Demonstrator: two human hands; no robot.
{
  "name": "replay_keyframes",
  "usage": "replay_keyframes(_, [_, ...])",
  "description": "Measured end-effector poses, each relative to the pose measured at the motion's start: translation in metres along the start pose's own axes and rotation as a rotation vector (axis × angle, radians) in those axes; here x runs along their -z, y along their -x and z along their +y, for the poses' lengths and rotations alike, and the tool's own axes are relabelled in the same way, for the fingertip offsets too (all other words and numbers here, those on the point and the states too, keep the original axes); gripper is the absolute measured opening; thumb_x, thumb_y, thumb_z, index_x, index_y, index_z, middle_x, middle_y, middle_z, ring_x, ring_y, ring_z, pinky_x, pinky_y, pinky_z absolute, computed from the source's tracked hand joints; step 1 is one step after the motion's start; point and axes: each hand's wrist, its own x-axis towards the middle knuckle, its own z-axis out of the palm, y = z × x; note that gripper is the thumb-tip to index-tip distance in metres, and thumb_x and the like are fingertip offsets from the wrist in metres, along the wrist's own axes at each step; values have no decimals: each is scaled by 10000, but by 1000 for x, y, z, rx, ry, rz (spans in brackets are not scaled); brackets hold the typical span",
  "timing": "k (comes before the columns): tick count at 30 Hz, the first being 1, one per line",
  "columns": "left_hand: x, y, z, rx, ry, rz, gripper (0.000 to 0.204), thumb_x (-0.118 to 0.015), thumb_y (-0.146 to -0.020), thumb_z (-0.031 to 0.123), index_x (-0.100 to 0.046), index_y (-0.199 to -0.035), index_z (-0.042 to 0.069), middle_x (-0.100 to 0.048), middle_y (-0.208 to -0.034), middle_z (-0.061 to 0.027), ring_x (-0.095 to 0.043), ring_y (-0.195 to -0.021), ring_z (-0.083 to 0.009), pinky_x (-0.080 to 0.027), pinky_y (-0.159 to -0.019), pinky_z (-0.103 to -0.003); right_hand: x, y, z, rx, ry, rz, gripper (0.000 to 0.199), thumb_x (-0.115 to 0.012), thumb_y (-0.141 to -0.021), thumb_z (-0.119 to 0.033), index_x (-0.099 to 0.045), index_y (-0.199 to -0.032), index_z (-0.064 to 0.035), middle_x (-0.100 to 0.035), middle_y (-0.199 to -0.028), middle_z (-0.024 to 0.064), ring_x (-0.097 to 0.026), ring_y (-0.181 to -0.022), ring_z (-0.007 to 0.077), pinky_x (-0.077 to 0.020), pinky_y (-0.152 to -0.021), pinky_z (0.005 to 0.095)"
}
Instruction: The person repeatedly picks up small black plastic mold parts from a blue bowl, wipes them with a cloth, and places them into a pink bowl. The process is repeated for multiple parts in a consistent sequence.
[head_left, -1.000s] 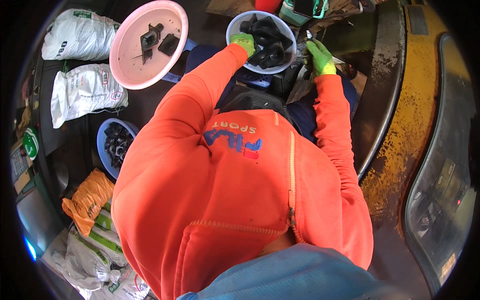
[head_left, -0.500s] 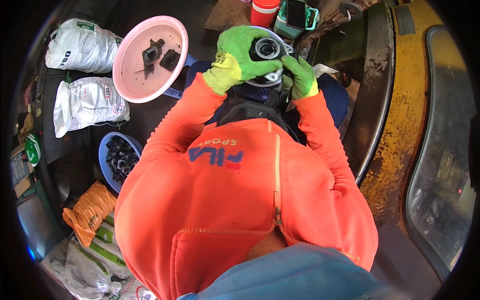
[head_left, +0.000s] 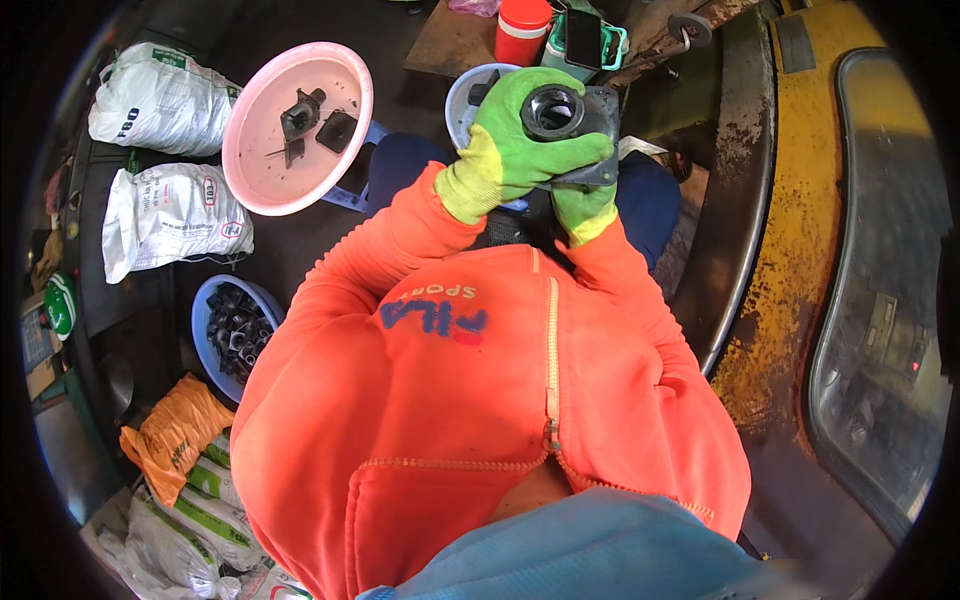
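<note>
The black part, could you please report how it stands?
Left hand gripping black part; right hand below, grip hidden; blue basin behind, partly blocked from view.

Passing room lies between pink basin and pale bowl, a trouser leg blocking its near end.

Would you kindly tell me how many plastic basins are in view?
3: a pink basin at upper left, a blue basin below it, and a pale-blue basin at top centre, partly hidden behind the left hand. Others may be hidden.
</note>
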Motion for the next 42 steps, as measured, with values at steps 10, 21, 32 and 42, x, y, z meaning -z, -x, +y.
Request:
replay_keyframes(10, [-4, 6, 8, -156, -33, 53, 503, -890, -651, 181, -654, -1074, 49, -659, -1048, -83, -627, -971, -227, -501, -876, -358, 5, -30, -22, -100, -4, -129, 309, -648, -891, -212, -622, -1127, -15, -669, -1046, 104, -651, -959, 224, -529, -814, 330])
replay_keyframes(21, [26, -19, 8, -311, 141, -613, 432, -856, -655, 163, -672, -1027, 41, -686, -1065, -108, -660, -989, -247, -529, -865, -358, 44, -19, -32, 193, 152, -555, 426, -775, -773, -187, -641, -1156, -58, -659, -1150, 107, -647, -1032, 277, -522, -859, 383])
replay_keyframes(32, [33, -55, 4, -218, 284, -1023, 673, -819, -600, 179, -625, -1225, 21, -580, -1322, -152, -532, -1256, -271, -399, -1070, -407, 22, -22, -32, -37, -125, -406, 409, -761, -795, -198, -644, -1163, -61, -659, -1166, 102, -647, -1044, 276, -517, -880, 379])
replay_keyframes(42, [-11, -11, -4, -438, -2, -60, 481, -909, -620, 180, -662, -1014, 56, -680, -1123, -114, -639, -1079, -265, -510, -945, -377, 0, -15, -33, -280, -527, 151, 329, -567, -963, -270, -562, -1196, -36, -628, -1127, 75, -631, -1027, 190, -521, -869, 318])
